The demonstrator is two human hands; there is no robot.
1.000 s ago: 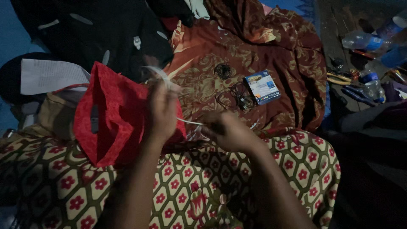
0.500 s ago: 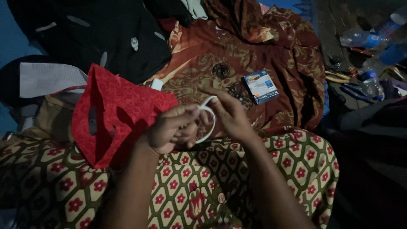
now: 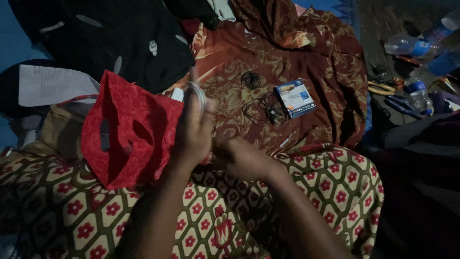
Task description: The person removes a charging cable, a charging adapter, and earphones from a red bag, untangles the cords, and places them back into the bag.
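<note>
Cable: white cable [image 3: 197,91] coiled around left hand [image 3: 194,129] fingers, loops upright.
Right hand [image 3: 239,158]: nearer below, grip indiscernible.
Pouch: red pouch [image 3: 127,132] left.

Red patterned fabric bag [image 3: 127,132], white cable [image 3: 197,92], maroon-and-gold floral cloth [image 3: 316,72], red-flowered hexagon-print cloth [image 3: 215,211], small blue box [image 3: 296,98].

Left hand [image 3: 194,127] raised; right hand [image 3: 242,158] low
</note>
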